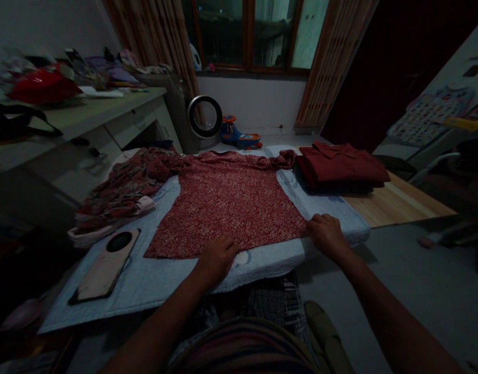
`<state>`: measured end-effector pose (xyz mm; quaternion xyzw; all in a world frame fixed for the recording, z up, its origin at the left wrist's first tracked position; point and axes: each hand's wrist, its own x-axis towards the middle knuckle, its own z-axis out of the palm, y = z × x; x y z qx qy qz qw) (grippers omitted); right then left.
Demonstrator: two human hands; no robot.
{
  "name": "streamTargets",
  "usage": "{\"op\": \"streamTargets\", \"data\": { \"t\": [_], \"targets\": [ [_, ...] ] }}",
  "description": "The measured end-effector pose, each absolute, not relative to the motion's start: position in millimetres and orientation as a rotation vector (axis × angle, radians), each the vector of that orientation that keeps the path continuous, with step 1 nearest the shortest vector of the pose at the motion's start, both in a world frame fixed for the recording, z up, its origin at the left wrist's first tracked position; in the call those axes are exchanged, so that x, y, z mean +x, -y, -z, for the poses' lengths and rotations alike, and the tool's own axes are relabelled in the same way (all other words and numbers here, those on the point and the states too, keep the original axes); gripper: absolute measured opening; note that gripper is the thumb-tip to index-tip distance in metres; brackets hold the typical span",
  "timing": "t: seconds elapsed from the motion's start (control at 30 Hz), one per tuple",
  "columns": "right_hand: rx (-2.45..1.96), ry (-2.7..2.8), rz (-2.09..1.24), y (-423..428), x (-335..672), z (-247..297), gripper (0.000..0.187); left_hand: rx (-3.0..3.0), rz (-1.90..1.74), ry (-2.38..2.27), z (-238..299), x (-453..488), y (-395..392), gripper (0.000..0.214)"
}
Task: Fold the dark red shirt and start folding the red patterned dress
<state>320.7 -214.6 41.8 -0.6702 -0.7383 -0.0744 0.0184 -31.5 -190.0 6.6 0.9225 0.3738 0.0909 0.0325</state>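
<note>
Right hand [327, 235] pinched the pale-flecked red garment [231, 208] at near right; left hand [218, 259] touched its near hem, grip unclear.

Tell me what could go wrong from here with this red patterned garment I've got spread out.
The phone lies near the lower left corner of the garment, so a sideways sweep might bump or cover it. The crumpled pile of clothes meets the garment's upper left, and could get dragged along. Your right hand is at one lower corner; tugging there might skew the fabric.
</note>
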Motion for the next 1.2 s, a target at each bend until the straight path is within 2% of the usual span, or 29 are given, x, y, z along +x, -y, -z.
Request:
{"op": "streamTargets", "data": {
  "t": [0.2,0.3,0.4,0.53,0.7,0.83,0.9,1.03,1.2],
  "targets": [
    [-1.58,2.235,-0.236,193,258,-31,0.015,2.784,-0.347,-1.145,-3,-33,191,0.023],
    [-1.402,2.269,-0.414,184,213,-24,0.017,2.609,-0.537,-1.159,1,-34,189,0.024],
    [-1.298,2.292,-0.551,179,178,-15,0.01,2.355,-0.726,-1.225,5,-34,188,0.03],
    [-1.255,2.332,-0.56,176,161,-2,0.021,2.167,-0.779,-1.278,10,-34,185,0.038],
    [-1.286,2.31,-0.573,171,161,7,0.009,2.164,-0.792,-1.29,12,-34,185,0.036],
    [-1.258,2.334,-0.511,171,161,9,0.008,2.309,-0.764,-1.299,9,-35,187,0.046],
    [-1.246,2.338,-0.494,172,161,8,0.008,2.384,-0.73,-1.327,8,-37,188,0.04],
    [-1.247,2.324,-0.457,177,157,6,0.005,2.487,-0.655,-1.345,6,-39,187,0.014],
    [-1.232,2.313,-0.399,180,152,12,0.006,2.526,-0.617,-1.297,4,-47,186,0.012]
  ]
}}
